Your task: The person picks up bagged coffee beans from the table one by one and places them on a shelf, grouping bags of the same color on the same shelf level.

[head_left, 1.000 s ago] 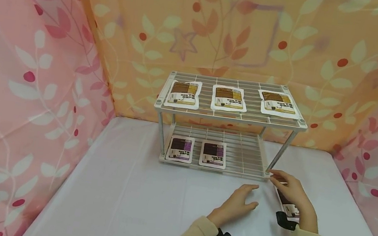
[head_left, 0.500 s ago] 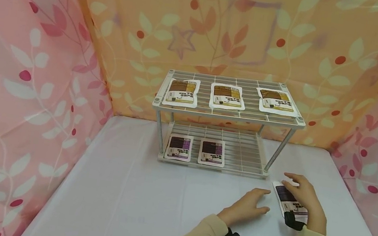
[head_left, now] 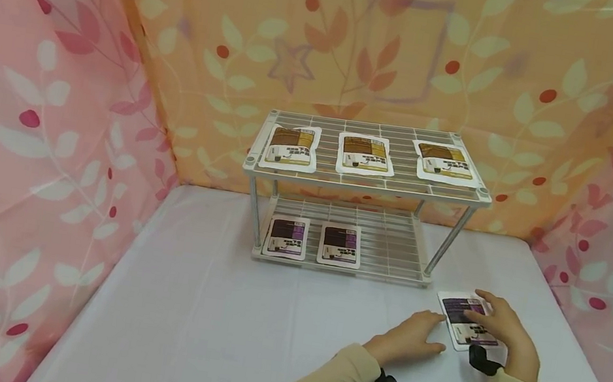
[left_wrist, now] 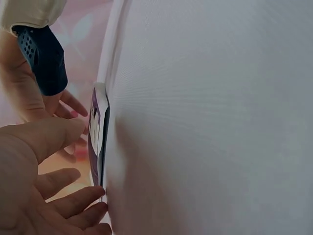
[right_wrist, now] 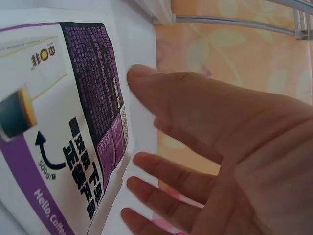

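Observation:
A white coffee bag (head_left: 460, 314) with a purple and black label lies flat on the table, right of the rack. My right hand (head_left: 511, 335) is spread over its right side; in the right wrist view the fingers (right_wrist: 164, 169) are loosely extended and stand apart from the bag (right_wrist: 54, 161). At the bag's left edge is my left hand (head_left: 406, 339), its fingers relaxed. Seen edge-on in the left wrist view, the bag (left_wrist: 98, 129) has the left fingertips (left_wrist: 98, 193) close to its edge; whether they touch it I cannot tell.
A two-tier white wire rack (head_left: 366, 187) stands at the back of the table (head_left: 204, 321). Three brown and gold bags (head_left: 365, 155) lie on its upper shelf. Two purple bags (head_left: 340, 245) lie at the left and middle of the lower shelf. Patterned cloth (head_left: 364, 41) surrounds the table.
My right hand has moved from the rack's lower right corner back toward me and right, uncovering more of the bag. My left hand has moved right to the bag's edge. The view has shifted slightly.

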Demonstrator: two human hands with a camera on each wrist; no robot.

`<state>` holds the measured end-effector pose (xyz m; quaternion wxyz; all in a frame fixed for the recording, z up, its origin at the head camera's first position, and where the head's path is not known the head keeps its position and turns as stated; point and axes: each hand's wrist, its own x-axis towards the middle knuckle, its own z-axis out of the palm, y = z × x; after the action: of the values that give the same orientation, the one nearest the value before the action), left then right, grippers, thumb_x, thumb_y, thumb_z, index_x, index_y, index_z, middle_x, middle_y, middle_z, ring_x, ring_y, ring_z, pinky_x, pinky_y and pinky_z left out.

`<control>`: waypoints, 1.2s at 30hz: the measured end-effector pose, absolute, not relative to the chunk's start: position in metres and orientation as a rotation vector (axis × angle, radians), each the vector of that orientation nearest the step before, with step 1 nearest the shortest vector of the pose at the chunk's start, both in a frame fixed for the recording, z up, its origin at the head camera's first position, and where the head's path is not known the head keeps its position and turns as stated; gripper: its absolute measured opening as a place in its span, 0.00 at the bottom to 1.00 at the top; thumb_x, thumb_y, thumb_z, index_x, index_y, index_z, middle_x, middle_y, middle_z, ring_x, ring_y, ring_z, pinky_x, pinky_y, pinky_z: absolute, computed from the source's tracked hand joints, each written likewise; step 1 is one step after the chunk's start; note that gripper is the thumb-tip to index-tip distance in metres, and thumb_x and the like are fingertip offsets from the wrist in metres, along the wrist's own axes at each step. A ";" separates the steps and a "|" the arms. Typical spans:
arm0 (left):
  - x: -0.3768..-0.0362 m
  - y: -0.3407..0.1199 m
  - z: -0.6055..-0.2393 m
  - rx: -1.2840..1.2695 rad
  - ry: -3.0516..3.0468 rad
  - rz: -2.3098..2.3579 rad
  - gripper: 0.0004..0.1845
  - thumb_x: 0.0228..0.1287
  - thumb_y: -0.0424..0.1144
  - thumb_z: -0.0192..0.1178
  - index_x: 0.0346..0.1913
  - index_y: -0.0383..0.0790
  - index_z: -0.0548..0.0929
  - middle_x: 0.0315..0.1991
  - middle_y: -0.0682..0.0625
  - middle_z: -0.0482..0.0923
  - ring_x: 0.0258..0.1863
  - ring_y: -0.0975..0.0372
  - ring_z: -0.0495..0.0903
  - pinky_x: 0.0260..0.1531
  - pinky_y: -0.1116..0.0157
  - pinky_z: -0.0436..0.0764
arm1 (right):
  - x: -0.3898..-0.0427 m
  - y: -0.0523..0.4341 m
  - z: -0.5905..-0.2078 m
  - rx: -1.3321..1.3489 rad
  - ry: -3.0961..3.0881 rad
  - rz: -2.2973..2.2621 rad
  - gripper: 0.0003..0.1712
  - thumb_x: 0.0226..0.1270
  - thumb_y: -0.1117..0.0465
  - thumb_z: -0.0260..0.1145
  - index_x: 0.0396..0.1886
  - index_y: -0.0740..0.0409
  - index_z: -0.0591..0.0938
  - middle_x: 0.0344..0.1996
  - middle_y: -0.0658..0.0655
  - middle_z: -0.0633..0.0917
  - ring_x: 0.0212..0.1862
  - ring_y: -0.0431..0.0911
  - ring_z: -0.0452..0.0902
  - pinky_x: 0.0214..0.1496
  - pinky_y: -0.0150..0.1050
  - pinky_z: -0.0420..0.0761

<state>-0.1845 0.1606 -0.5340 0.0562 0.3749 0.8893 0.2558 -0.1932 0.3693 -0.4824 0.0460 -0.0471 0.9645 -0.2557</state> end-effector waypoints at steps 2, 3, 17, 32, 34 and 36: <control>-0.184 0.163 -0.533 1.124 2.715 0.733 0.32 0.62 0.51 0.58 0.66 0.42 0.66 0.62 0.53 0.70 0.65 0.62 0.64 0.63 0.73 0.62 | -0.193 0.369 -0.483 -0.136 2.937 -0.766 0.36 0.57 0.58 0.66 0.58 0.78 0.64 0.52 0.86 0.66 0.53 0.77 0.62 0.52 0.69 0.64; -0.183 0.163 -0.532 1.119 2.725 0.710 0.32 0.61 0.51 0.59 0.66 0.42 0.66 0.62 0.53 0.70 0.65 0.61 0.64 0.63 0.71 0.62 | -0.193 0.368 -0.482 -0.123 2.929 -0.757 0.37 0.58 0.57 0.66 0.58 0.78 0.63 0.52 0.86 0.65 0.53 0.78 0.61 0.51 0.70 0.64; -0.177 0.167 -0.526 1.142 2.780 0.591 0.35 0.60 0.54 0.58 0.68 0.43 0.64 0.64 0.51 0.68 0.65 0.58 0.64 0.63 0.62 0.66 | -0.187 0.364 -0.473 0.005 2.870 -0.714 0.38 0.58 0.57 0.65 0.58 0.79 0.61 0.48 0.86 0.69 0.49 0.75 0.67 0.48 0.66 0.70; -0.172 0.166 -0.526 1.065 2.770 0.883 0.29 0.64 0.49 0.56 0.65 0.41 0.68 0.62 0.52 0.71 0.60 0.66 0.69 0.58 0.76 0.67 | -0.186 0.372 -0.472 0.127 2.692 -0.840 0.43 0.59 0.53 0.66 0.61 0.78 0.58 0.47 0.84 0.69 0.38 0.62 0.77 0.39 0.51 0.82; -0.170 0.165 -0.525 1.033 2.769 0.921 0.28 0.64 0.48 0.56 0.65 0.42 0.69 0.61 0.51 0.71 0.60 0.65 0.70 0.58 0.75 0.68 | -0.186 0.372 -0.472 0.127 2.684 -0.861 0.44 0.58 0.53 0.67 0.61 0.78 0.57 0.47 0.84 0.69 0.39 0.62 0.77 0.39 0.50 0.82; -0.168 0.163 -0.524 1.006 2.776 0.959 0.27 0.63 0.47 0.57 0.64 0.42 0.70 0.61 0.49 0.72 0.59 0.64 0.70 0.57 0.73 0.69 | -0.186 0.371 -0.471 0.118 2.676 -0.879 0.46 0.58 0.53 0.67 0.61 0.80 0.56 0.46 0.84 0.69 0.39 0.61 0.77 0.38 0.49 0.83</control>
<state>-0.1685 0.1634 -0.5240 0.0185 0.3239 0.8941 0.3089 -0.1860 0.3714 -0.4713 0.1603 0.0414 0.9370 -0.3078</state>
